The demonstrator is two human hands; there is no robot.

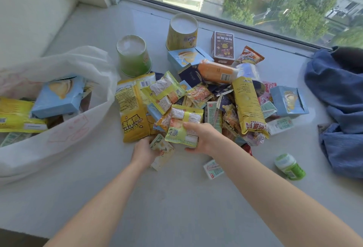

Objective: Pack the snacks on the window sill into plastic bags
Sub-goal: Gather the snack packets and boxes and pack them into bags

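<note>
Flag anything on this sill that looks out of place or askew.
The green cup and yellow cup stand upside down, wide rims on the sill. A green bottle lies on its side, apart from the pile, near the crumpled blue cloth, which is no snack. Nothing looks spilled.

Yellow popcorn bag, pale-blue box in white plastic bag, green cup, blue cloth.

- One wide-angle camera only, worn on the person's head, facing forward and down onto the window sill.
- It sits near the sill; the window runs across the top of the view.
</note>
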